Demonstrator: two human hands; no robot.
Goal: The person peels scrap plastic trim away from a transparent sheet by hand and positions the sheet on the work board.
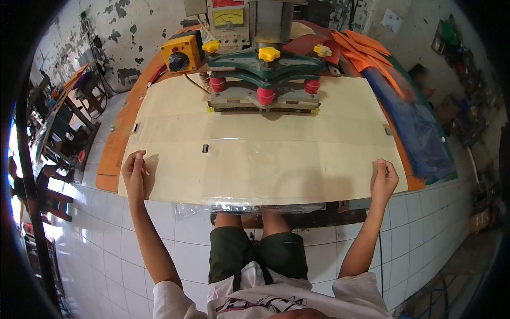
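My left hand point(135, 169) is over the front left corner of a cream board point(175, 114), its fingers curled with the thumb against them. My right hand point(385, 178) is over the front right corner, fingers also curled in. Whether either hand holds anything thin or clear, I cannot make out. Between them, apart from both, a clear plastic sheet point(260, 165) lies on the middle of the board. Beyond it stands a green press head point(265, 69) with yellow knobs and red insulators, its lower plate close to the board. A small black piece point(205, 149) sits at the sheet's left edge.
A yellow switch box point(181, 54) and a control panel with a meter point(229, 18) stand behind the board. Orange sheets point(366, 50) and blue plastic point(411, 125) lie to the right. More clear plastic point(186, 211) hangs below the front edge, above my knees.
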